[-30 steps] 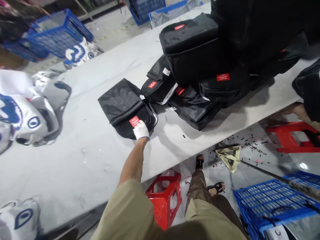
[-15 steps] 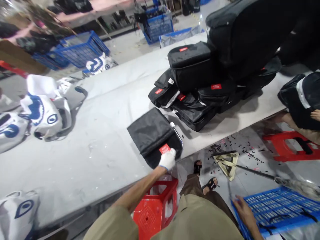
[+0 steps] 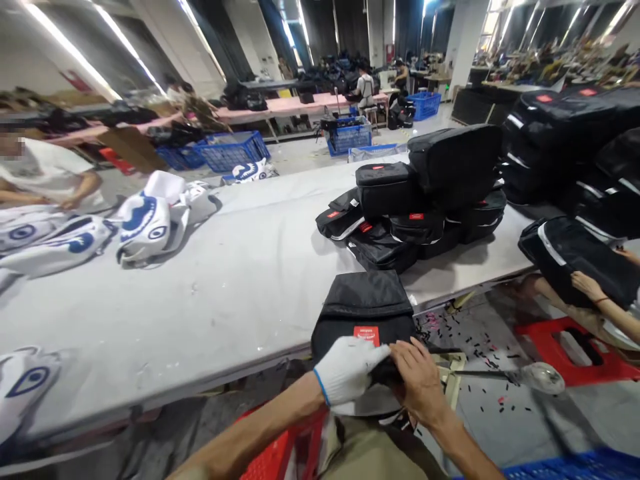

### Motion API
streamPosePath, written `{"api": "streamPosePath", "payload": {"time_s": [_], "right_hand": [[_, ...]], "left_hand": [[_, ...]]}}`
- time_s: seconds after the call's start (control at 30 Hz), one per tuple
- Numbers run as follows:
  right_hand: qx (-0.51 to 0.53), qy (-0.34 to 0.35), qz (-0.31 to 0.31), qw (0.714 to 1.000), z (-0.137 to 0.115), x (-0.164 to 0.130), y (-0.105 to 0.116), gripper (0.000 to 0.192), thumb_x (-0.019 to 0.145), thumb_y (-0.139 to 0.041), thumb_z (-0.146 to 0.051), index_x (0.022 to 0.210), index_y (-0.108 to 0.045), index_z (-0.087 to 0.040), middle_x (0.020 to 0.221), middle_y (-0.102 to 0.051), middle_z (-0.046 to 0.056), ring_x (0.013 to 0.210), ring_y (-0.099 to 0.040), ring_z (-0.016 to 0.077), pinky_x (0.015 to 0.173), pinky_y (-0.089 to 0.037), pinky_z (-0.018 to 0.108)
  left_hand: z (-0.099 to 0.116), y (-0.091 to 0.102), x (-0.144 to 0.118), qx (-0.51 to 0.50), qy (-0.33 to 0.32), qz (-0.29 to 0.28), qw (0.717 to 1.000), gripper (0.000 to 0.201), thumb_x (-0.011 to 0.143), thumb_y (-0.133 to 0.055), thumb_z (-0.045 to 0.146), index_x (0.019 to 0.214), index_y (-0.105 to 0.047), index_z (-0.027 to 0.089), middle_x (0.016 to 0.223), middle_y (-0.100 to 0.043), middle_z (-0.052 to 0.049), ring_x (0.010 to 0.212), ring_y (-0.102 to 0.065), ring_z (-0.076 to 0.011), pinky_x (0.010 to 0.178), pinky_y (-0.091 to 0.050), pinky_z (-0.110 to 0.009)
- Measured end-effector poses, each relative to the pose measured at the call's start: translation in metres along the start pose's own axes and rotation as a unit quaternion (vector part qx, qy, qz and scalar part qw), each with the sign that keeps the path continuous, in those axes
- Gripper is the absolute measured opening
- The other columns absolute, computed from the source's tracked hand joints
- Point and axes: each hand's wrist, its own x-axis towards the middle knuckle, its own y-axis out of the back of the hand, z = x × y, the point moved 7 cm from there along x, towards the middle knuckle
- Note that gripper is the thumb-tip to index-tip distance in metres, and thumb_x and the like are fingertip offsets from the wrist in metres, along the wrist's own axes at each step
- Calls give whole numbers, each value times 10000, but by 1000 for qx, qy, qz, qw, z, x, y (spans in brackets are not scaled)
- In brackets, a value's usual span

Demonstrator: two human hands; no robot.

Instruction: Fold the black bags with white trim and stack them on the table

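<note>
A black bag (image 3: 367, 293) with a red label (image 3: 367, 333) lies at the near edge of the white table, part of it overhanging toward me. My left hand (image 3: 347, 370), in a white knit glove with a blue cuff, grips its near end just below the label. Bare and close beside the glove, my right hand (image 3: 420, 380) bends its fingers over the same end on the right. The thumbs and the underside of the bag are hidden.
More black bags (image 3: 415, 200) are piled at the table's (image 3: 240, 293) right. White bags with blue eye prints (image 3: 145, 220) lie left. A red stool (image 3: 285, 447) stands beneath me, with a blue crate (image 3: 575, 467) at lower right. A co-worker's hand (image 3: 590, 285) holds a black bag.
The bag has been drawn toward me and turned. My right hand has come from the blue crate to the bag beside my left hand. The view has tilted up.
</note>
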Motion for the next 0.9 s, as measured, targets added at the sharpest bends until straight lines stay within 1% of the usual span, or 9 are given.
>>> {"api": "streamPosePath", "payload": {"time_s": [0.13,0.23,0.3,0.4,0.47,0.6,0.73,0.83,0.9], "right_hand": [[-23,-59,68,996,19,51,44,234,922,-718,-226,1153,-748,-218,1116,-821,91,1078,-737,289,1043,-537,435],[-46,-191,54,979,60,89,62,135,970,-723,-382,971,-689,-251,1003,-791,77,978,-709,278,812,-464,370],[-47,-290,56,954,99,106,71,250,982,-726,-494,946,-650,-259,978,-777,72,936,-692,272,762,-404,350],[-28,-350,71,933,146,126,83,306,963,-737,-551,976,-637,-262,994,-777,62,914,-679,266,755,-366,336],[-16,-344,67,936,162,136,86,305,944,-745,-547,978,-637,-263,991,-777,54,906,-675,262,755,-361,330],[-18,-305,52,951,155,149,75,296,934,-725,-543,967,-628,-266,957,-760,42,881,-659,254,743,-348,326],[-51,-279,46,958,134,164,61,299,950,-707,-546,979,-620,-261,1008,-759,53,920,-659,256,747,-332,331],[-78,-312,57,945,141,176,63,303,966,-712,-543,1028,-639,-256,1082,-770,69,972,-675,272,749,-325,338],[-86,-337,62,936,153,185,65,299,965,-724,-522,1081,-660,-254,1122,-775,75,996,-686,281,751,-333,343]], "left_hand": [[-4,68,-4,5,17,252,967,488,1045,-596,175,1498,-742,282,1398,-827,-98,1267,-777,-297,1153,-570,-464],[-13,87,-12,-2,65,409,910,414,1154,-553,299,1535,-715,284,1514,-776,-86,1448,-685,-286,1324,-457,-500],[-19,71,-2,-11,82,382,920,495,1132,-653,439,1599,-666,275,1584,-726,-119,1517,-629,-323,1357,-415,-549],[-24,22,26,-9,66,213,975,726,977,-881,456,1619,-649,212,1583,-700,-203,1464,-643,-407,1316,-435,-638],[-29,7,35,-4,73,191,979,528,975,-873,352,1468,-753,207,1477,-745,-196,1357,-686,-388,1243,-509,-606],[-33,51,33,22,54,374,926,364,1080,-677,257,1432,-768,267,1504,-720,-149,1442,-626,-351,1296,-456,-585],[-41,62,53,27,5,282,959,268,1067,-601,207,1187,-838,247,1245,-799,-161,1293,-692,-376,1304,-395,-687],[-58,6,57,-107,58,161,979,376,1107,-478,248,1035,-847,239,1038,-774,-185,1161,-709,-378,1205,-490,-674],[-65,-49,52,-255,110,108,955,355,1118,-507,305,1145,-858,267,1125,-782,-175,1266,-687,-376,1235,-492,-642]]}}
